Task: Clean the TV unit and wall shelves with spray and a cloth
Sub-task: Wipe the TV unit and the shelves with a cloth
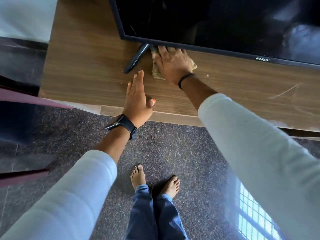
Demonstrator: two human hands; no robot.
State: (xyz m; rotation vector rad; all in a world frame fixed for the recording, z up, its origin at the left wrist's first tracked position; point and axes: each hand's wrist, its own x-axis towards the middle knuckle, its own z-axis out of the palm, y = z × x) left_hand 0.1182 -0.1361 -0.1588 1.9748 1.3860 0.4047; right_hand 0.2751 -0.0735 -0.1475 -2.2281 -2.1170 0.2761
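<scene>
cloth (156,71) flat under right hand (170,64) — beside tv foot (136,58).

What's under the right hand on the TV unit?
A tan cloth lies under the right hand, pressed flat on the wooden TV unit. Its edges stick out left and right. The fingertips and the cloth's far end reach under the TV, hidden from view.

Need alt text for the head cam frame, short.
Right hand presses a cloth flat on the wooden TV unit, under the TV beside its stand foot. Left hand rests open near the unit's front edge.
</scene>
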